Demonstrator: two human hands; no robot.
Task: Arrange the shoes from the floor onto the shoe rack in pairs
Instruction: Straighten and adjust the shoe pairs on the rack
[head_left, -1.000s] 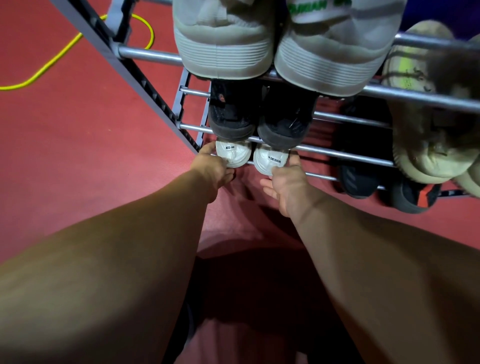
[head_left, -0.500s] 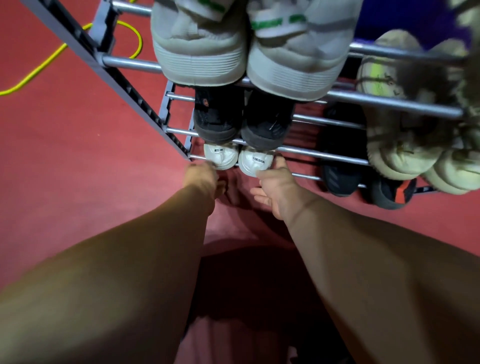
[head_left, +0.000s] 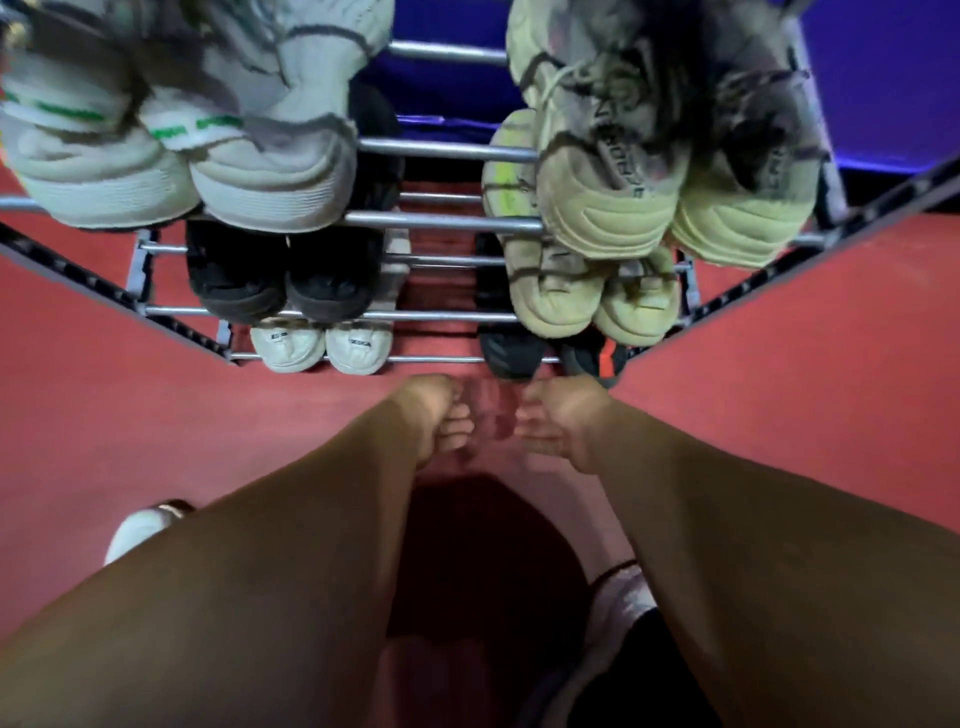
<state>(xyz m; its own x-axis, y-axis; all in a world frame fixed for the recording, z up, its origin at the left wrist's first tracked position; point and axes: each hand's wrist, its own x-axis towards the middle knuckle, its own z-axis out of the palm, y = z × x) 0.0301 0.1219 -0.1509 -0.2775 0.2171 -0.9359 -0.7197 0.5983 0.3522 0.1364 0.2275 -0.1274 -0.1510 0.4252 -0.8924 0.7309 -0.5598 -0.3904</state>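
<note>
Plainly empty, the left hand (head_left: 435, 415) and right hand (head_left: 563, 422) hang loose-fingered and just apart above the red floor (head_left: 156, 415), with the white shoes (head_left: 321, 345) paired at their eleven o'clock on the shoe rack (head_left: 441, 222), lowest rails

Red floor (head_left: 156, 415), blue wall (head_left: 883, 78)

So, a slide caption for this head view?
Empty left hand and right hand hang before the grey metal-bar shoe rack, white sneaker pair shelved lowest.
</note>
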